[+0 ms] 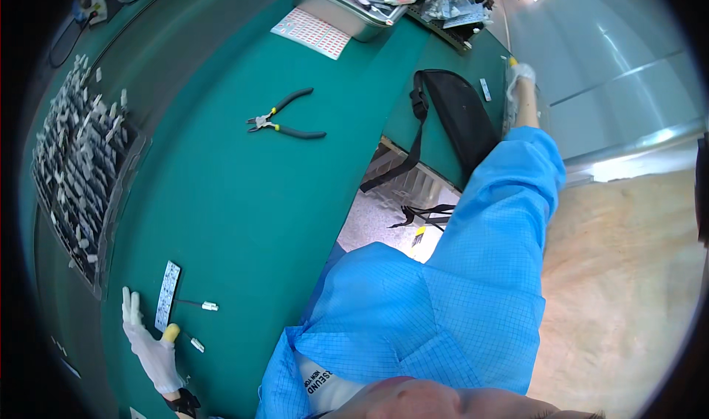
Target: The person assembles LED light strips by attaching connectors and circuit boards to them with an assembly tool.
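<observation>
My left hand (153, 350), in a white glove with a yellow thumb cover, lies at the lower left with its fingers stretched out. Just beside its thumb is a narrow speckled circuit-board strip (168, 293). A short dark lead runs from the strip to a white connector (210, 306); a second white connector (197, 344) lies close to the thumb. My right arm stretches to the upper right. There my right hand (523, 75), white-gloved with a yellow fingertip cover, is at the bench's far right edge; its fingers are too small to make out. Near it lies a small pale strip (485, 89).
Black-handled pliers (284, 121) lie on the green mat (221, 190). A tray of densely packed strips (85, 168) stands at left. Toward the back are a metal box (347, 12), a label sheet (312, 32) and a bin of bagged parts (450, 9). A black pouch (458, 112) rests at right.
</observation>
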A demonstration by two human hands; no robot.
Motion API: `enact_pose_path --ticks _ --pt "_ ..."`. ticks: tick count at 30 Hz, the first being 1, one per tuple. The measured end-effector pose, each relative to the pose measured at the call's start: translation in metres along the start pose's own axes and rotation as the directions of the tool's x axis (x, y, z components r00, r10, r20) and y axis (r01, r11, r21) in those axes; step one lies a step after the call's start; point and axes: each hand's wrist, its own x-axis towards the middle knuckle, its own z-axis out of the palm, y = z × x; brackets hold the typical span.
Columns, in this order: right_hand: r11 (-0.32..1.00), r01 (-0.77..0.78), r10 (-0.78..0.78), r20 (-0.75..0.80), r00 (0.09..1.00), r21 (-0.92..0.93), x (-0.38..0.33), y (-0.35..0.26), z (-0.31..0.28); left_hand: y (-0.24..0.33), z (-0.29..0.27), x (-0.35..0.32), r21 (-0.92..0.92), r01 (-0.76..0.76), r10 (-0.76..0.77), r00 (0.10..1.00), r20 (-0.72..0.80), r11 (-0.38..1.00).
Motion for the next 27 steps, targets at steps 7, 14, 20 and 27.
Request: enact_pose_path --ticks 7,14,20,27 --pt "0.203 0.218 -0.609 -0.051 0.791 0.955 -0.092 -0.282 -0.190 -0.011 0.016 -0.022 -0.097 0.137 -0.141 0.989 -0.045 0.986" --pt "-0.151 0.445 -0.962 -0.027 -0.273 0.883 -0.427 -0.459 -0.221 0.012 -0.010 -0.013 -0.399 0.187 -0.268 0.950 -0.158 0.898" --pt "0.042 -0.104 -0.894 -0.009 -0.447 0.994 -0.542 -0.507 -0.184 0.019 -0.017 -0.037 -0.481 0.040 -0.242 0.898 -0.367 0.876" --pt "0.236 -0.293 -0.938 0.138 -0.319 0.927 -0.546 -0.506 -0.184 0.004 -0.011 -0.043 -0.599 0.149 -0.360 0.899 -0.249 0.786"
